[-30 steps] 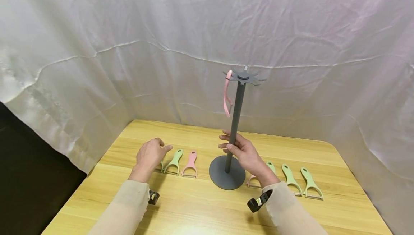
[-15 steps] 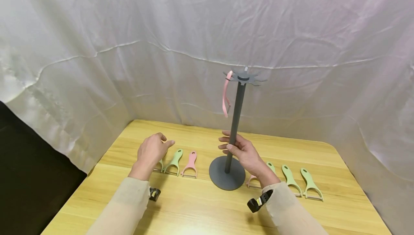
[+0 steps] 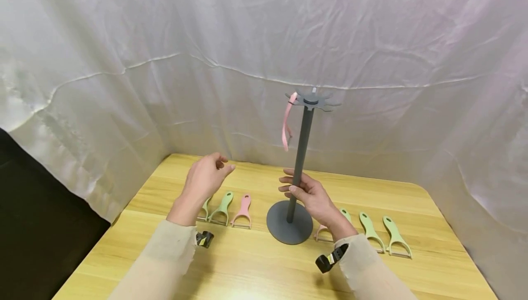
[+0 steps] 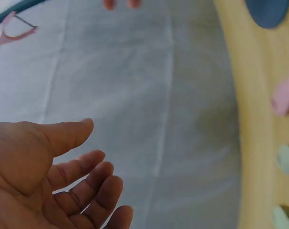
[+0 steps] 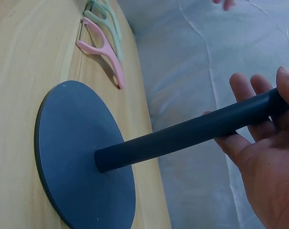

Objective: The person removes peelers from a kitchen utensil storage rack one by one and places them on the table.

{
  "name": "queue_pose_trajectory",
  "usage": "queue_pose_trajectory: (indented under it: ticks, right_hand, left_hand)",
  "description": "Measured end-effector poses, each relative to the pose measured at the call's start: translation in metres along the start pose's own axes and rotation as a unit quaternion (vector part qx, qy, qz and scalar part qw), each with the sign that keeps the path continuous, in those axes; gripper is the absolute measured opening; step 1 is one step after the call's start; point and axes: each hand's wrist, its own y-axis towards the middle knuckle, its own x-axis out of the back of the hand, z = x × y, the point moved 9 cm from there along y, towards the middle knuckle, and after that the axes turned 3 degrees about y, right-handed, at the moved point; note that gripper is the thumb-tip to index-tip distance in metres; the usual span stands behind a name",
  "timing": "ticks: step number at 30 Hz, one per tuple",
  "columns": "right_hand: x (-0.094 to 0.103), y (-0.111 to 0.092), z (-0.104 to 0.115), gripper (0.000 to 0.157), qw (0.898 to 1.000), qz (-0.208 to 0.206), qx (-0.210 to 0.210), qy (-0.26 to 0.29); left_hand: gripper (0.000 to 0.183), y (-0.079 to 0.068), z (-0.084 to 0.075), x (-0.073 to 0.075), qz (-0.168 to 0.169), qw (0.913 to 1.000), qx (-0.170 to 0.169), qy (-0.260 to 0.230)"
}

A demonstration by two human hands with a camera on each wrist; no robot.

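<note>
Evidently we kept our right hand point(image 3: 311, 195) wrapped around the pole of the tall dark grey metal rack with a round base and a notched hanger disc on top point(image 3: 300, 153), low on the pole, which we judged was meant to steady the rack where it stood upright on the pale wooden bench point(image 3: 255, 268). From one notch of the disc hung a pink plastic Y-shaped peeler point(image 3: 285, 123), dangling freely beside the pole. Our left hand point(image 3: 206, 180) hovered above the bench with its fingers loose and spread, grasping nothing; the left wrist view showed its bare palm against the white cloth backdrop point(image 3: 165, 61). Just below it lay a row of two pale green peelers point(image 3: 216, 207) and one pink peeler point(image 3: 242, 209), handles pointing away from us. To the right of the base lay more green peelers point(image 3: 381, 233), side by side, near the sleeve.
</note>
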Motion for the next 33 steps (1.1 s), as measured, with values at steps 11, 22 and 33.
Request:
queue_pose_trajectory:
  ticks: [11, 22, 33]
  right_hand:
    - [0.003, -0.002, -0.001, 0.046, 1.000, -0.007, -0.011, -0.001]
    - [0.004, -0.001, -0.002, 0.046, 1.000, -0.005, -0.007, 0.003]
    - [0.005, 0.000, -0.003, 0.045, 1.000, -0.008, -0.007, -0.002]
  left_hand:
    - [0.026, 0.003, -0.064, 0.025, -0.023, 0.9929, -0.055, -0.103]
    - [0.031, 0.009, -0.109, 0.037, -0.018, 0.9659, -0.118, -0.230]
    - [0.039, 0.016, -0.131, 0.032, -0.003, 0.9475, -0.150, -0.282]
